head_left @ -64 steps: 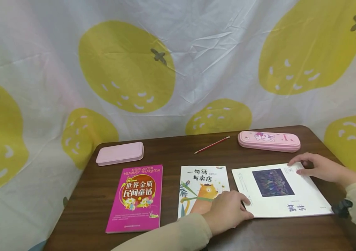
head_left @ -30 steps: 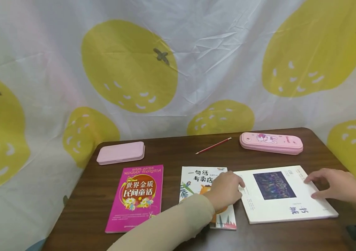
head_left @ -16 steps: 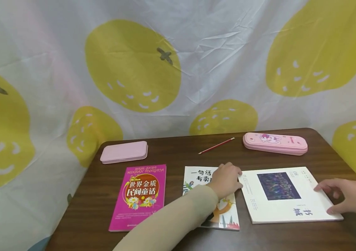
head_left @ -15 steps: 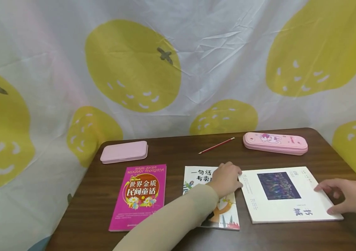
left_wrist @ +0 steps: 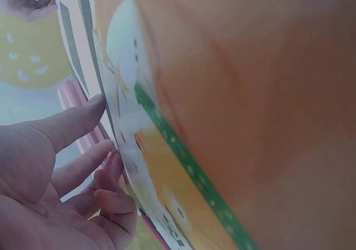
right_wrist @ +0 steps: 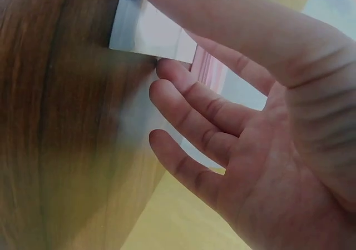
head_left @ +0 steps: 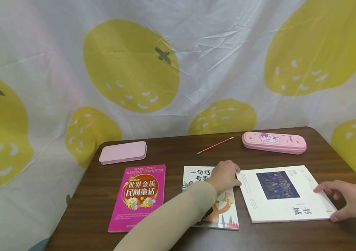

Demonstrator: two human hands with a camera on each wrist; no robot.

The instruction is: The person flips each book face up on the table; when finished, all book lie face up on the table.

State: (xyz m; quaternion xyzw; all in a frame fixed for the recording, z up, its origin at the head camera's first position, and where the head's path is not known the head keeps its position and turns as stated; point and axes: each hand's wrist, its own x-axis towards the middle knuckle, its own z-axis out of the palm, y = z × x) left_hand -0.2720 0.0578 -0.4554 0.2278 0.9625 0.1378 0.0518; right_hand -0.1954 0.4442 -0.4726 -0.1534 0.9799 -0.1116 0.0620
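Observation:
A white magazine (head_left: pixel 309 205) with a dark square picture lies flat on the table, turned sideways. My left hand (head_left: pixel 223 177) reaches over the picture book (head_left: pixel 228 211) with an orange animal on its cover, its fingertips at the magazine's left edge. In the left wrist view the left hand's thumb (left_wrist: pixel 83 119) and forefinger stretch to the edge, while the other fingers bend loosely. At the magazine's right edge my right hand (head_left: pixel 350 200) spreads thumb and forefinger along the side. The right wrist view shows its remaining fingers (right_wrist: pixel 181 114) loosely extended above the wood.
A magenta storybook (head_left: pixel 138 205) lies on the left of the brown table (head_left: pixel 171 153). Behind stand a plain pink case (head_left: pixel 123 152) and a pink rabbit pencil case (head_left: pixel 273 142), with a red pencil (head_left: pixel 215 145) between them. A fruit-patterned curtain (head_left: pixel 190 69) hangs at the back.
The magazine has shifted slightly right and toward me. My left hand has gone from its lower left corner up its left edge; my right hand has slid down the right edge.

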